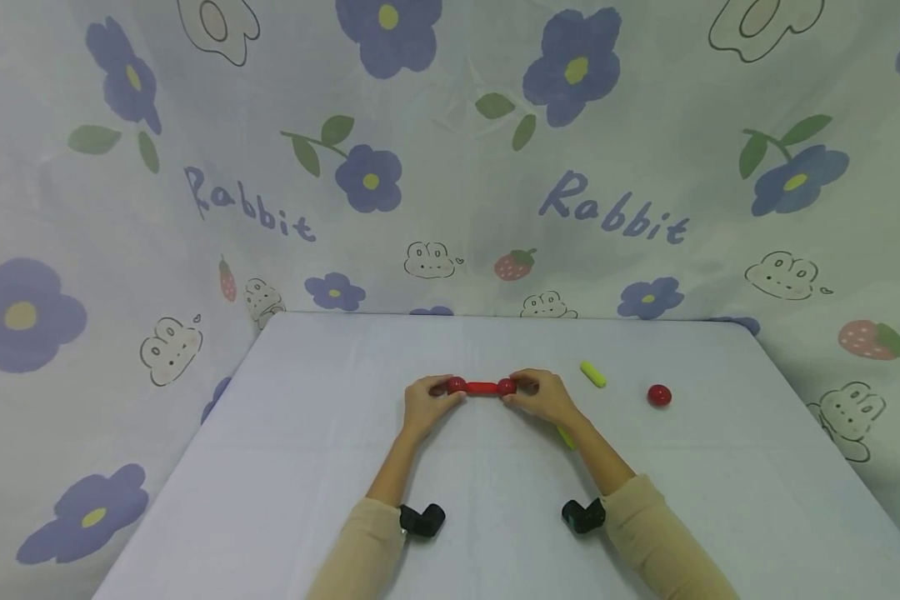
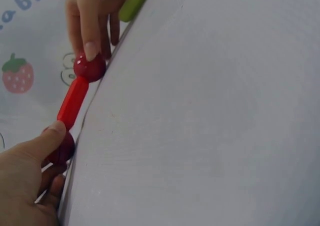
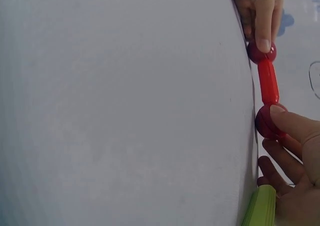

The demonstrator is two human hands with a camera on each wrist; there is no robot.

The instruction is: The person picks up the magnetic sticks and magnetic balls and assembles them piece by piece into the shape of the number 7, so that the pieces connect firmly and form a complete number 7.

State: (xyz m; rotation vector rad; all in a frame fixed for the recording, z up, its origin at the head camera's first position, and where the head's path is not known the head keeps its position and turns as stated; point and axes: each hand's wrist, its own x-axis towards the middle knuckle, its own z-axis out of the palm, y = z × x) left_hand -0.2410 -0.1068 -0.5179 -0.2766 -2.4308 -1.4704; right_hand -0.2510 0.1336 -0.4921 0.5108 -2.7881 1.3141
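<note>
A bright red rod (image 1: 482,388) lies level between two dark red balls, one against each end. My left hand (image 1: 426,406) pinches the left ball (image 1: 457,385) between thumb and fingers. On the other side my right hand (image 1: 546,398) pinches the right ball (image 1: 506,386) the same way. In the left wrist view the rod (image 2: 73,101) runs straight from one ball to the other. The right wrist view shows my thumb pressed on the near ball (image 3: 270,122), with the other fingers beneath it.
A yellow-green rod (image 1: 593,374) lies beyond my right hand. Another yellow-green rod (image 1: 566,437) is partly hidden under my right wrist. Farther right sits a loose red ball (image 1: 659,396). Everything rests on a white table (image 1: 307,467) with a patterned curtain (image 1: 450,167) behind.
</note>
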